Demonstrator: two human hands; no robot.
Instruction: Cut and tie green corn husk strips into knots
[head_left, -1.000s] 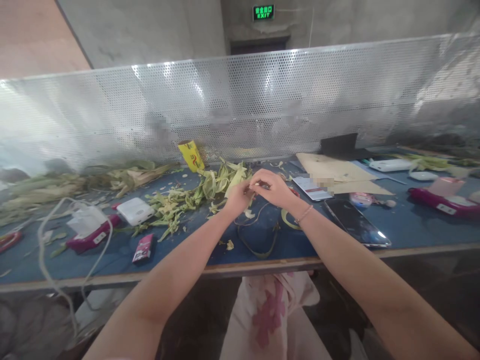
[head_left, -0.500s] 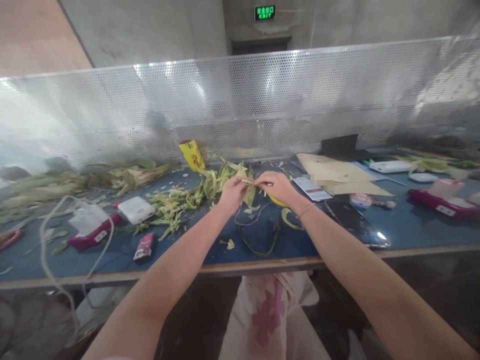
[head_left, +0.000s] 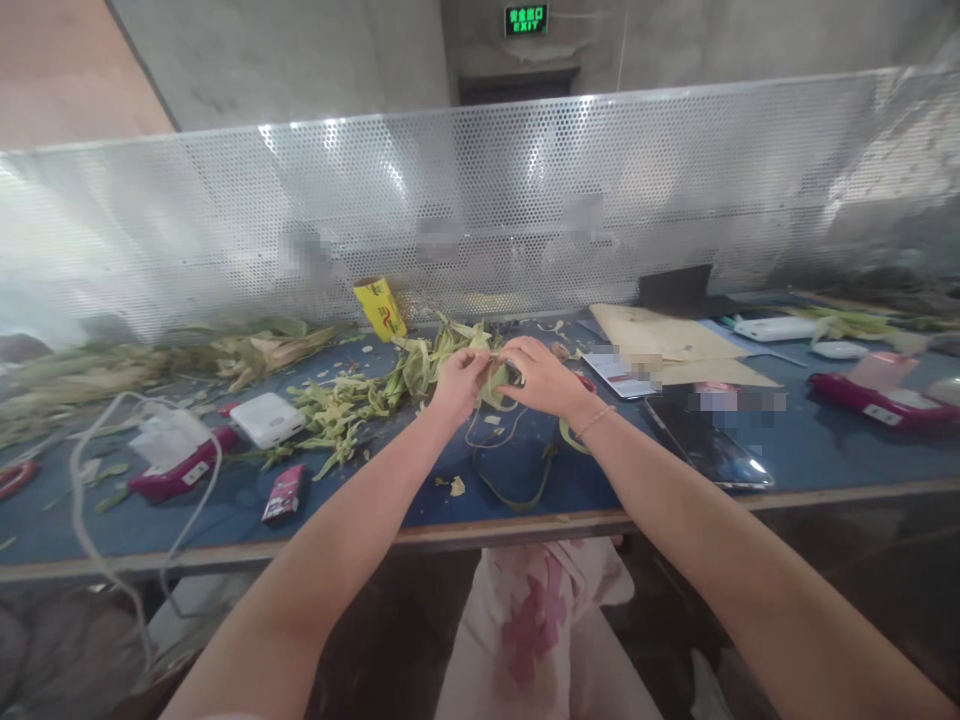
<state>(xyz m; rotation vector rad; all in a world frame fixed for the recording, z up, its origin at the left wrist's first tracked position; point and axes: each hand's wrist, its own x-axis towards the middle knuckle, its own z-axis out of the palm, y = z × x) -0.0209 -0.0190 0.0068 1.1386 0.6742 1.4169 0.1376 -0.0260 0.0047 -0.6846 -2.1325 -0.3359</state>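
Left hand [head_left: 459, 386] seemingly pinching strip [head_left: 493, 356]; right hand [head_left: 546, 380], hold unclear; leaf pile [head_left: 416, 370] behind, dark phone [head_left: 705, 440] rightward

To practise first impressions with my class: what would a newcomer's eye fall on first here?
Probably the bare left hand and right hand, close together at the centre, beside a heap of pale green leaves. Behind the leaves, a bright yellow container stands tilted near the perforated screen. At top centre glows a green EXIT sign.

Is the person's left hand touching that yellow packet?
Apart: the head view shows green leaves filling the gap between the left hand and the yellow packet.
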